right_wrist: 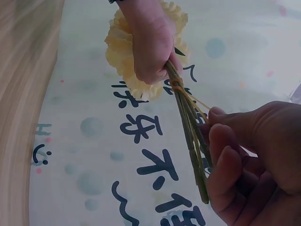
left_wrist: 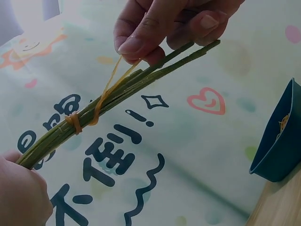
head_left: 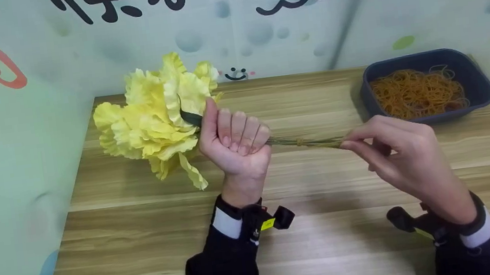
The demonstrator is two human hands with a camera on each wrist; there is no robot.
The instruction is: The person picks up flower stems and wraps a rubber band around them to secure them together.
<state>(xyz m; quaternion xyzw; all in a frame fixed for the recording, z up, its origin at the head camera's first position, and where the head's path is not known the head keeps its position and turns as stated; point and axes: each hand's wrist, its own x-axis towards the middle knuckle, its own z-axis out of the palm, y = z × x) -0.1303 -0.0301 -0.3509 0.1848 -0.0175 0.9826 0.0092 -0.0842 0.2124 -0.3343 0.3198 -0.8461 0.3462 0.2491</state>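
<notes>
My left hand grips a bunch of artificial flowers by the stems, just below the yellow blooms. A dark green leaf shows beside the thumb. The stems point right, toward my right hand. Between thumb and forefinger, that hand pinches a loop of rubber band, stretched out along the stem ends. Where the band is wound round the stems, it forms a tight coil. In the right wrist view the stem ends pass beside the right fingers.
A dark blue bin holding many tan rubber bands stands at the back right of the wooden table. Printed backdrop sheets rise behind the table and along its sides.
</notes>
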